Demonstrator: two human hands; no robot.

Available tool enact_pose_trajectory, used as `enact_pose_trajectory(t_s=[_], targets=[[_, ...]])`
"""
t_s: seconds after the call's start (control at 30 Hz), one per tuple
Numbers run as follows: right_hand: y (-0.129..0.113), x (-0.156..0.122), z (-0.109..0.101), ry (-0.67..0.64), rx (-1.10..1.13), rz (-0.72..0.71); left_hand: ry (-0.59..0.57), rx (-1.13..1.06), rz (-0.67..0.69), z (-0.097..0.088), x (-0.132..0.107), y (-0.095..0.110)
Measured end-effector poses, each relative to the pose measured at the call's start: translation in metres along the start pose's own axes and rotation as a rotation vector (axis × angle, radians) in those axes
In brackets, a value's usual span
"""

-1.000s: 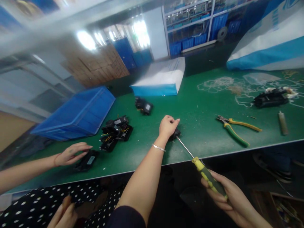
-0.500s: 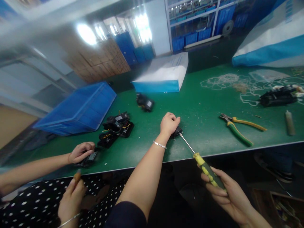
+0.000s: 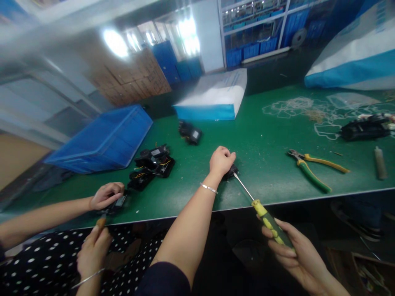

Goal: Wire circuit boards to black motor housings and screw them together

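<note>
My left hand [image 3: 221, 162] is closed on a small black part [image 3: 232, 171] and presses it on the green bench top near the front edge. Most of that part is hidden under the fingers. In my right hand [image 3: 288, 246] is a screwdriver [image 3: 271, 224] with a yellow and dark green handle. Its metal shaft slants up to the left, and the tip meets the black part beside my left thumb. To the right lie pliers [image 3: 308, 164] with green and yellow handles, opened out flat on the bench.
At left, a co-worker's hands [image 3: 108, 196] hold a black part and a wooden-handled tool [image 3: 101, 223]. Black assemblies with yellow wires [image 3: 151, 162] lie between us. Beyond are a blue crate [image 3: 101, 139], a white-and-blue bag [image 3: 210, 111], loose white cord [image 3: 290, 107] and another black assembly [image 3: 364, 128].
The view has shifted slightly. My hands and screwdriver keep the same pose on the black part. The co-worker's tool has moved up closer to their black part.
</note>
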State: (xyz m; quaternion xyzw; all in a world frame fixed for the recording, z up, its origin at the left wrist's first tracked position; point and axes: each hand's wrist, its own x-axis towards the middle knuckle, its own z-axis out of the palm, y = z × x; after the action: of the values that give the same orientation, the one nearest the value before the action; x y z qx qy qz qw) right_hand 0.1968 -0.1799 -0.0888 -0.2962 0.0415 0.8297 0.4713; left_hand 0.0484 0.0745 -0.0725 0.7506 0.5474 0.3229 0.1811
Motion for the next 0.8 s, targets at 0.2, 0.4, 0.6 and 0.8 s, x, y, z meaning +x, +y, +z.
enact_pose_trajectory(t_s=[0.2, 0.4, 0.6, 0.8], targets=[[-0.0007, 0.0002, 0.0001, -0.014, 0.009, -0.002, -0.013, 0.020, -0.023, -0.0015, -0.0002, 0.0021], [-0.0002, 0.0016, -0.0025, -0.006, 0.009, 0.012, -0.009, 0.015, -0.018, -0.0013, -0.0002, 0.0018], [0.0002, 0.0029, -0.0028, -0.013, 0.006, -0.010, 0.013, -0.010, 0.011, 0.0003, 0.0000, -0.0002], [0.0012, 0.0042, -0.0027, -0.027, 0.010, -0.015, 0.015, -0.001, 0.016, 0.0009, 0.0009, -0.0011]])
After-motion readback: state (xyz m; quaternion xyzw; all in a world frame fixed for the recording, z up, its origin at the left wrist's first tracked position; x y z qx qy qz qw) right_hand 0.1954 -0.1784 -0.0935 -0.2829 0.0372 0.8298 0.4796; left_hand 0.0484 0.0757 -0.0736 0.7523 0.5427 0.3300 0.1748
